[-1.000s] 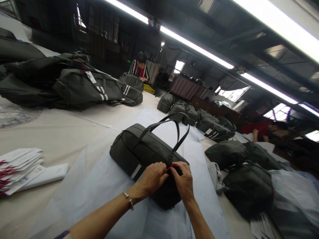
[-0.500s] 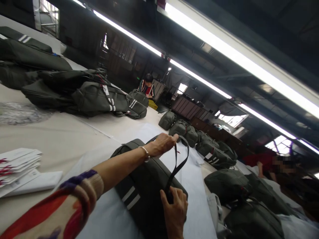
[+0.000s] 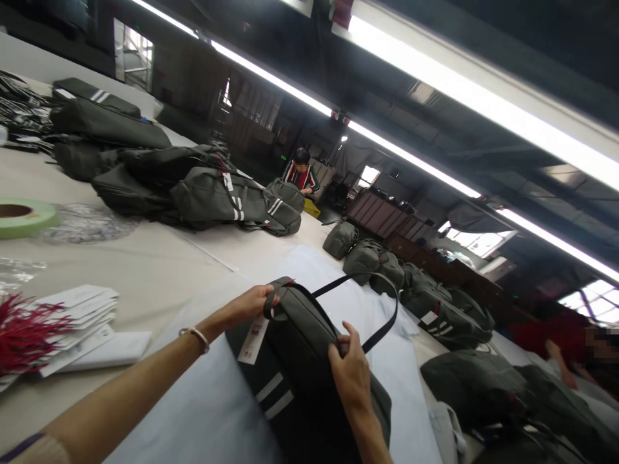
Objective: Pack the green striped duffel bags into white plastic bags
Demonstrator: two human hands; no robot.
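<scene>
A dark olive duffel bag (image 3: pixel 300 361) with two white stripes lies on a pale sheet (image 3: pixel 203 412) in front of me, tilted up at its far end. My left hand (image 3: pixel 249 304) grips that far end, where a white paper tag (image 3: pixel 253 340) hangs. My right hand (image 3: pixel 352 374) is closed on the top of the bag by the base of its black strap handles (image 3: pixel 382 316), which arch up to the right.
A stack of white tags with red strings (image 3: pixel 53 322) lies at the left, with a green tape roll (image 3: pixel 22 218) behind it. Piles of similar bags (image 3: pixel 203 193) lie at the back left and on the right (image 3: pixel 435 309). A person (image 3: pixel 300 174) works far off; another person's arm (image 3: pixel 556 354) shows at the right.
My left hand let go of the strap handles and moved to the bag's far end, lifting it. My right hand shifted up onto the bag's top. The camera swung left.
</scene>
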